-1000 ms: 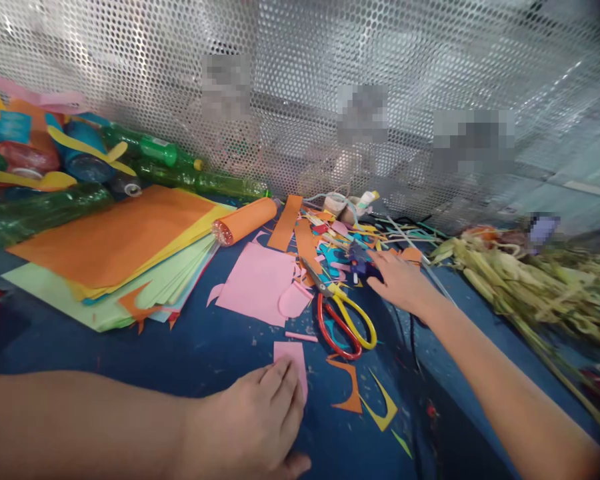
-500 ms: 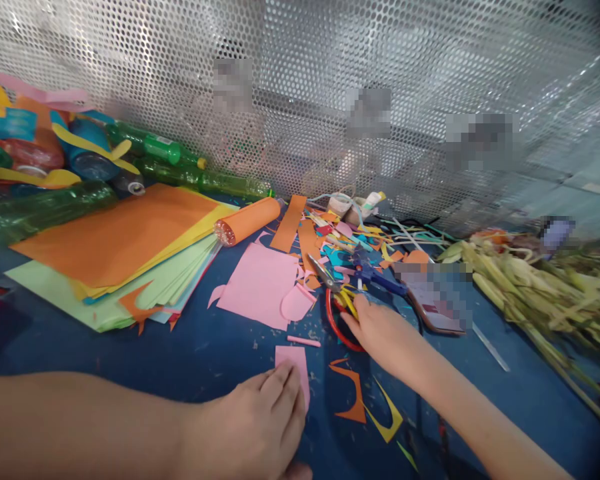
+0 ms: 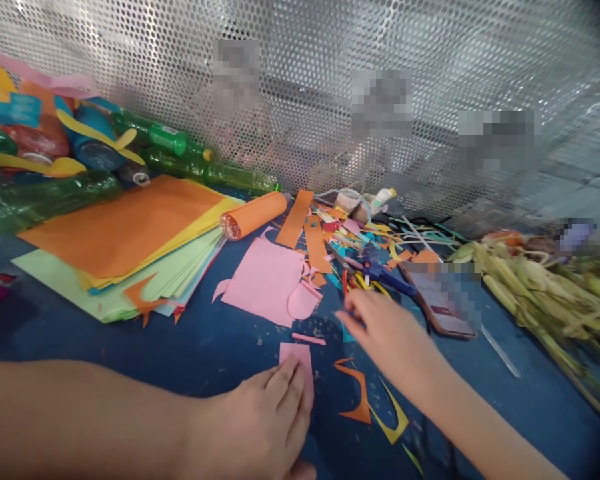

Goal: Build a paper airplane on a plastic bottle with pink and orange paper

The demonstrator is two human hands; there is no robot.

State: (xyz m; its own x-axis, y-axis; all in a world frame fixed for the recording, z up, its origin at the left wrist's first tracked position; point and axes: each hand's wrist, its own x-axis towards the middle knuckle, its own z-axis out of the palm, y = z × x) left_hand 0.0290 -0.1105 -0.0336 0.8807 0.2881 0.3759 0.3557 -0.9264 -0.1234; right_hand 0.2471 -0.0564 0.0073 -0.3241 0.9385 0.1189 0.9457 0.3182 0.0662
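My left hand (image 3: 260, 417) lies on a small pink paper piece (image 3: 295, 350), its fingers together and nearly flat, pressing it to the blue table. My right hand (image 3: 380, 327) is closed around the red-handled scissors (image 3: 345, 277), most of whose handle is hidden behind the fingers; the blades point up and left. Beyond it lies a pair of blue-handled scissors (image 3: 387, 277). A larger pink sheet (image 3: 263, 280) and a thin rolled pink strip (image 3: 309, 339) lie ahead of my left hand.
Stacked coloured paper (image 3: 125, 227) and an orange-wrapped bottle (image 3: 255, 215) lie left, with green bottles (image 3: 220, 172) behind. Paper scraps (image 3: 357, 393) lie near my right arm. A phone (image 3: 443, 303) and dried husks (image 3: 530, 287) lie right. A perforated metal panel (image 3: 300, 80) stands behind.
The red-handled scissors have moved up and turned with my right hand; their red loop is now hidden. My left hand stays on the pink piece. The whole view has shifted slightly.
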